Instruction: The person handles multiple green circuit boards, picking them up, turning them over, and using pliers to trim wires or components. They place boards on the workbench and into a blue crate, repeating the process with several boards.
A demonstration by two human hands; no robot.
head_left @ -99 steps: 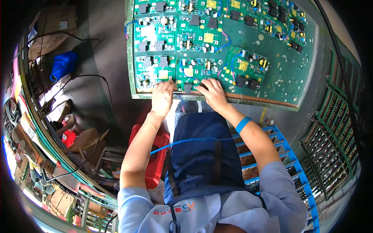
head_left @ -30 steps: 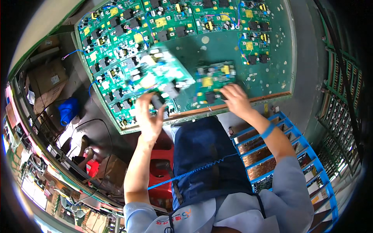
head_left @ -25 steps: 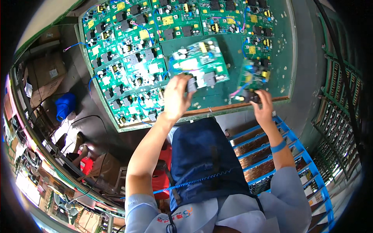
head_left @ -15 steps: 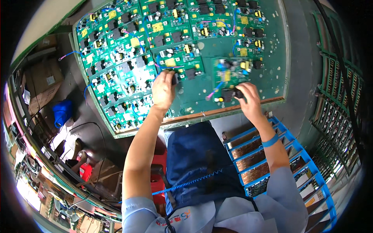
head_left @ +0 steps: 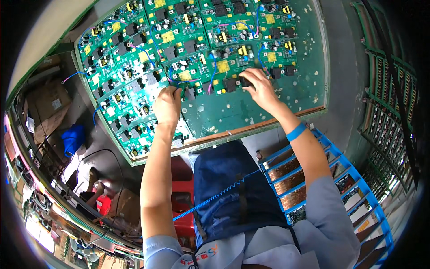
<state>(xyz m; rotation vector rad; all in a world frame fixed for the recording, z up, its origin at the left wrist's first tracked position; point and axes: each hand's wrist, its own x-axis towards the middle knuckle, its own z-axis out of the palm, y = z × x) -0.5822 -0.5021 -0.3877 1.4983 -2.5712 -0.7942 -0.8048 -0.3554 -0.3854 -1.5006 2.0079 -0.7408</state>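
My right hand (head_left: pixel 260 91) is closed on a black block at the near edge of a green circuit board (head_left: pixel 222 67), which carries a yellow square and a blue-and-pink wire. This board sits in the row between two others. My left hand (head_left: pixel 167 106) pinches the near left corner of the neighbouring circuit board (head_left: pixel 184 75), at a dark part largely covered by the fingers. Rows of similar boards (head_left: pixel 168 36) lie on the green table top (head_left: pixel 251 107).
A raised wooden edge (head_left: pixel 224 135) runs along the table's near side. At the lower right stands a blue slotted rack (head_left: pixel 354 179) holding boards. Green racks (head_left: pixel 389 98) stand at the far right. A coiled blue cord (head_left: pixel 215 198) crosses my lap. Cardboard boxes (head_left: pixel 49 101) are at left.
My right hand has carried its board up and left, into line with the row beside the left board. The left board has turned slightly and shifted left with my left hand.
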